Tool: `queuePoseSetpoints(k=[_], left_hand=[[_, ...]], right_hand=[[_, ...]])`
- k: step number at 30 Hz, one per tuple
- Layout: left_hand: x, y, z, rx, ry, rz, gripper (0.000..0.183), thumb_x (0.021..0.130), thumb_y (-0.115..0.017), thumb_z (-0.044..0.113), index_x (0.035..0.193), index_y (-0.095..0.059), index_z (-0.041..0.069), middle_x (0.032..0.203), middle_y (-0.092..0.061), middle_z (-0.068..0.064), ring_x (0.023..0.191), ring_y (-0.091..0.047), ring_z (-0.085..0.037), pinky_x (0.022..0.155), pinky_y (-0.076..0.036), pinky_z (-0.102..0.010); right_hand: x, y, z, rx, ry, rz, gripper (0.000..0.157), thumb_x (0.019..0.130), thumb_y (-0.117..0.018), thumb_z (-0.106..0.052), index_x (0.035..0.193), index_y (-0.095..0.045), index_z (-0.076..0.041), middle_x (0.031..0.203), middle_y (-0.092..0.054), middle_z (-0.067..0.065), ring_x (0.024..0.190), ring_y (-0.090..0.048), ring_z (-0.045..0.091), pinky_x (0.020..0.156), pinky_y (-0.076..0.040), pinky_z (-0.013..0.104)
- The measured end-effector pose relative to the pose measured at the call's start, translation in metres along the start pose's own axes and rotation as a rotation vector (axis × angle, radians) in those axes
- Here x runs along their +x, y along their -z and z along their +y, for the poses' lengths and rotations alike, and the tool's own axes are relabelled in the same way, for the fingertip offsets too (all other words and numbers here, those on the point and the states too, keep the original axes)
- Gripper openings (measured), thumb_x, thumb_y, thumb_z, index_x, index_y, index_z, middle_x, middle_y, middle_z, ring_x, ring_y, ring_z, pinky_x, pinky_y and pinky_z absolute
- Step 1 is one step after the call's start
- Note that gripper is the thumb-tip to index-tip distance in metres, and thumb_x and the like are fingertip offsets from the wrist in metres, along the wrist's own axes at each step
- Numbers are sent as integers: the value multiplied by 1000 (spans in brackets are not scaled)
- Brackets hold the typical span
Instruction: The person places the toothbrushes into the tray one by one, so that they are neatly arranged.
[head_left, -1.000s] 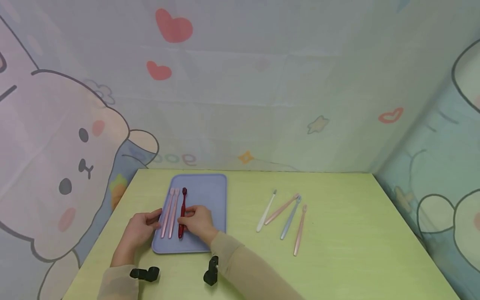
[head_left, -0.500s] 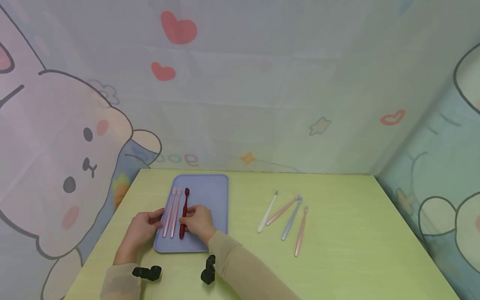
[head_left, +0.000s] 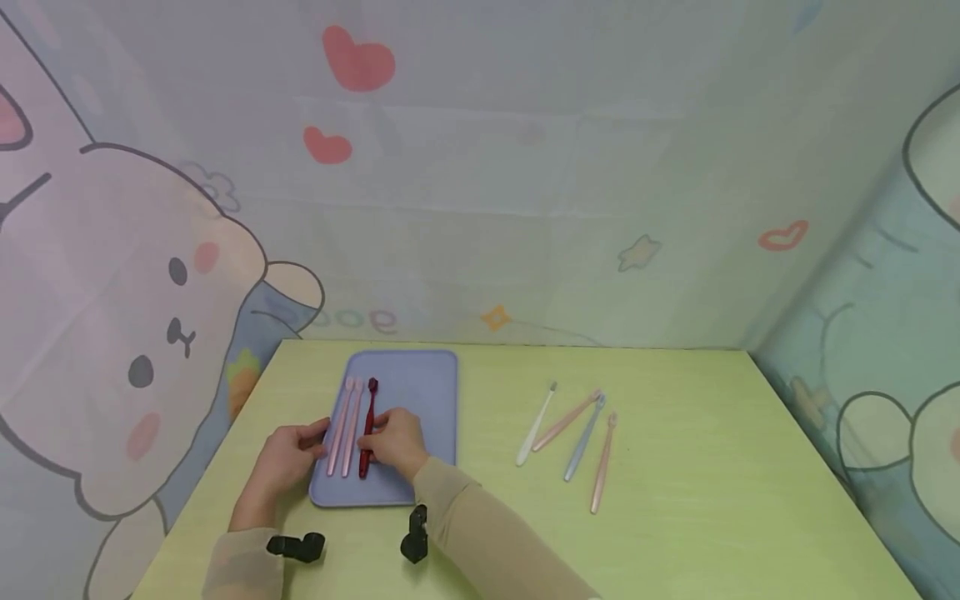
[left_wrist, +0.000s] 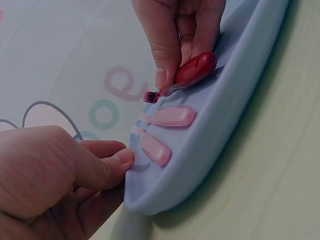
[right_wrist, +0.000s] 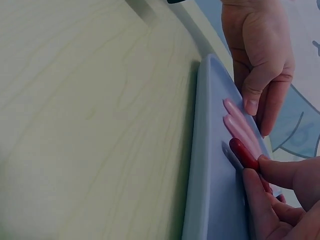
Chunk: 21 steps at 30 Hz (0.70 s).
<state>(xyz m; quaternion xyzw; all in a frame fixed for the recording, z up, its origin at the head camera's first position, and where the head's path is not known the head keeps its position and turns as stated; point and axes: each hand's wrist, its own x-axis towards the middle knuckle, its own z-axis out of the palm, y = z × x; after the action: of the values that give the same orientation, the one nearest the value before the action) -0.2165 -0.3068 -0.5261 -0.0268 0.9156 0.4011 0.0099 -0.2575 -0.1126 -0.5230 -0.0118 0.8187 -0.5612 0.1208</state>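
Note:
A dark red toothbrush (head_left: 365,462) is pinched between the thumb and fingers of my right hand (head_left: 400,443), over the blue-violet tray (head_left: 420,375). Its handle end tilts up a little from the tray floor in the right wrist view, with a shadow beneath. Two pink toothbrushes (left_wrist: 173,116) lie side by side in the tray, left of the red one, heads toward the far end. At the tray's left rim, my left hand (head_left: 281,458) grips the edge, thumb (left_wrist: 123,156) on top and fingers outside; some of those fingers are hidden.
Right of the tray on the yellow-green table (head_left: 697,467) lie a white toothbrush (head_left: 532,432), a pink toothbrush (head_left: 562,423) slanting close to it, a blue toothbrush (head_left: 583,442) and another pink toothbrush (head_left: 602,467). A printed cloth (head_left: 480,167) hangs behind the table.
The head view has shifted slightly. Both hands keep their holds, and the red toothbrush stays in nearly the same place over the tray.

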Motion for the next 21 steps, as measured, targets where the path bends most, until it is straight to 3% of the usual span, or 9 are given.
queuePoseSetpoints(k=[10, 21], left_hand=[[1, -3, 0, -2, 3, -1, 49, 99, -68, -4, 147, -59, -7, 144, -61, -30, 138, -54, -50, 112, -45, -63], [-1, 0, 0, 6, 12, 0, 50, 99, -68, -4, 148, -58, -7, 145, -59, -29, 139, -53, -50, 113, -44, -64]], right_hand=[[-2, 0, -1, -98, 23, 28, 27, 87, -91, -9, 105, -74, 2, 75, -64, -1, 58, -65, 9, 57, -57, 25], [-2, -2, 0, -86, 44, 46, 25, 87, -90, -11, 104, -76, 1, 75, -68, -2, 59, -65, 8, 58, -56, 24]])
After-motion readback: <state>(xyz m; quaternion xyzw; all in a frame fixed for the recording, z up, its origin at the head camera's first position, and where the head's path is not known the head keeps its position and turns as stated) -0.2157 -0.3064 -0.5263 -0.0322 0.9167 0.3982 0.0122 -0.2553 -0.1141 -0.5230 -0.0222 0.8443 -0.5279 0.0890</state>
